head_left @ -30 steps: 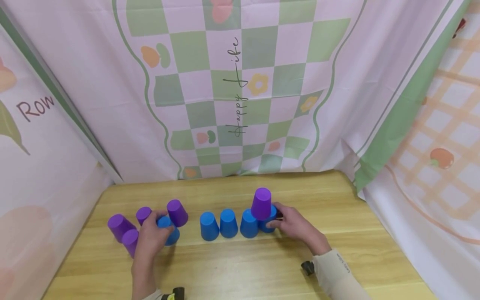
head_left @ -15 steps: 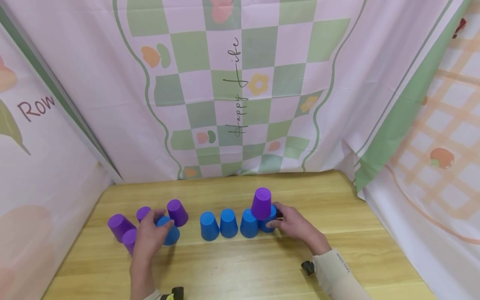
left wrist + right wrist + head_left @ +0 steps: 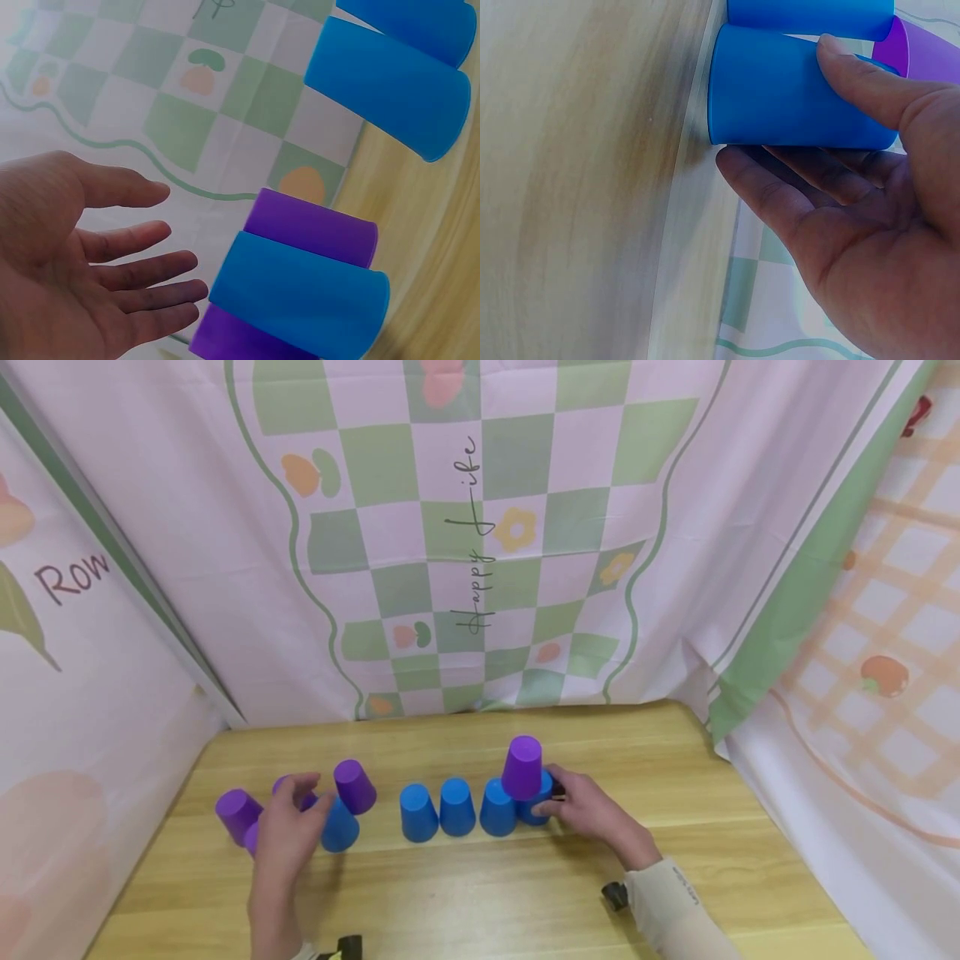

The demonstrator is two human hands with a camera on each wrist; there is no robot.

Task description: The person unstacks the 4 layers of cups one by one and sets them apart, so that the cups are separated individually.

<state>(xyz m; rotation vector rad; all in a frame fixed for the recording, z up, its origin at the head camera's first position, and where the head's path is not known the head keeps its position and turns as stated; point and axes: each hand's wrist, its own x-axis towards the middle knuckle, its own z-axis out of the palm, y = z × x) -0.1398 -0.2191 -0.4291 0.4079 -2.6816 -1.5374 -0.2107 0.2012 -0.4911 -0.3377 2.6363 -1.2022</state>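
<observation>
My left hand [image 3: 285, 831] is spread with relaxed fingers beside an upside-down blue cup [image 3: 341, 827]; in the left wrist view a gap separates the fingertips from that blue cup [image 3: 300, 292]. With thumb in front and fingers behind, my right hand [image 3: 592, 814] holds the rightmost blue cup [image 3: 802, 90], which stands upside down on the table. A purple cup [image 3: 522, 768] rests upside down across this cup and the neighbouring blue cup [image 3: 498, 810]. Two more blue cups, a middle one [image 3: 457, 808] and a left one [image 3: 418, 814], continue the row.
Purple cups stand around the left hand: one at the far left [image 3: 237, 817], one behind the lone blue cup [image 3: 356, 787], others partly hidden by the hand. The wooden table [image 3: 480, 893] ends at a hanging checkered cloth [image 3: 450, 568], with more cloth at both sides.
My left hand has let go of the lone blue cup and drawn back to the left, its fingers opening. The right hand and the cups stay put.
</observation>
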